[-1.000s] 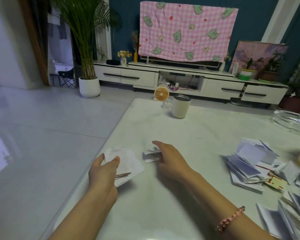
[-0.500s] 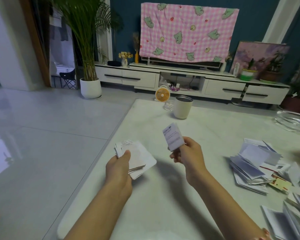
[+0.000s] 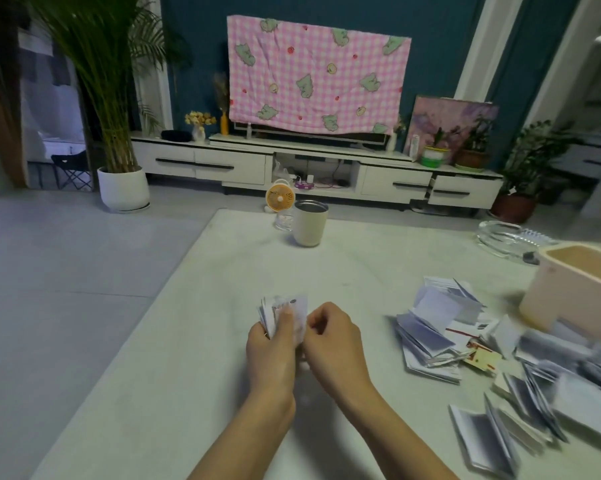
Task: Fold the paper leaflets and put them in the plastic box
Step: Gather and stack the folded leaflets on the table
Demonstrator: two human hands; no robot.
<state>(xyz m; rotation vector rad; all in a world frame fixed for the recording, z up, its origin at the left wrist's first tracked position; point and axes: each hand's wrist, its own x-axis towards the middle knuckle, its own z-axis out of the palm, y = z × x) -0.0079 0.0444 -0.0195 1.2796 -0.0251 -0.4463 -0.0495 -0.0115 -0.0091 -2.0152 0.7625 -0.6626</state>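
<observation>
Near the middle of the surface [image 3: 202, 341], I see both hands brought together on a small stack [image 3: 288, 306] of folded leaflets. The left hand [image 3: 269, 344] grips the stack from below, thumb laid across its front. The right hand [image 3: 330, 336] has its fingers [image 3: 318, 322] curled at the stack's right edge and, as far as I can make out, pinches it there.

I judge the task partly done. A handful is folded and gathered, yet it is not in the box [image 3: 569, 296], which stands at the far right, well apart from the hands. Most of its inside is out of my view, so I cannot tell what it holds. Plenty is left: loose leaflets [image 3: 437, 327] lie fanned and half open in a heap between the hands and the box, with more blurred ones toward the near right corner.

Farther off stand a mug [image 3: 309, 223], a small fan [image 3: 280, 200] behind it and a glass dish [image 3: 510, 237] beside the box. Carrying the stack to the box means passing over that heap, which I expect would scatter if brushed.
</observation>
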